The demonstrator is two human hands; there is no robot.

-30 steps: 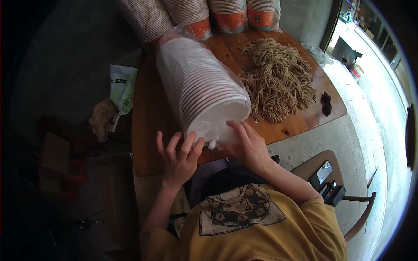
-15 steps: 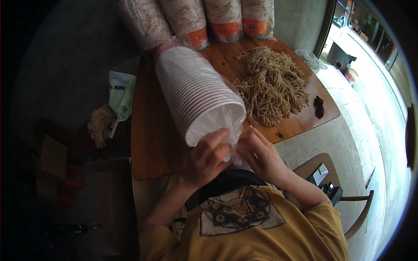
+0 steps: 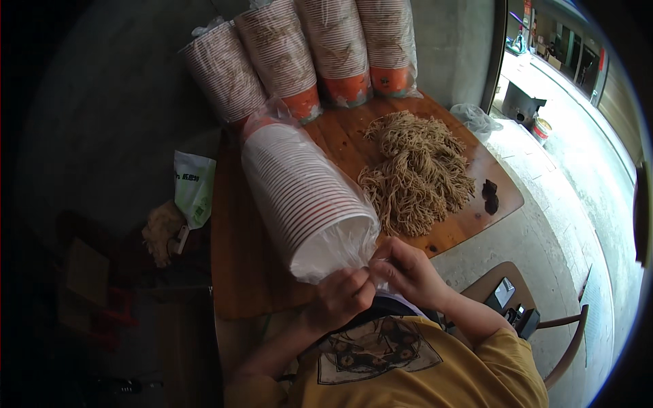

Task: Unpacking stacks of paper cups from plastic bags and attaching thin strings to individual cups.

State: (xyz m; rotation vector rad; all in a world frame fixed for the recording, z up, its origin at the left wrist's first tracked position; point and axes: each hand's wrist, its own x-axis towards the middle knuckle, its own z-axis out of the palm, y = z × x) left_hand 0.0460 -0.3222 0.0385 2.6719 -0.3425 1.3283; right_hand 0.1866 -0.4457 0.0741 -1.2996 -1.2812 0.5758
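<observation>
L hand + R hand pinch plastic wrap at near end of cup stack, gripping to open; noodles right of stack.

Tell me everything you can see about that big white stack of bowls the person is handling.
The stack of white bowls is a long column of nested paper-like bowls, ribbed by its many rims. It lies tilted on the wooden table, wrapped in a clear plastic sleeve that is bunched at the near end. Both hands grip that bunched plastic: the left hand and the right hand. Its far end touches the upright sleeves of orange-printed cups.
</observation>
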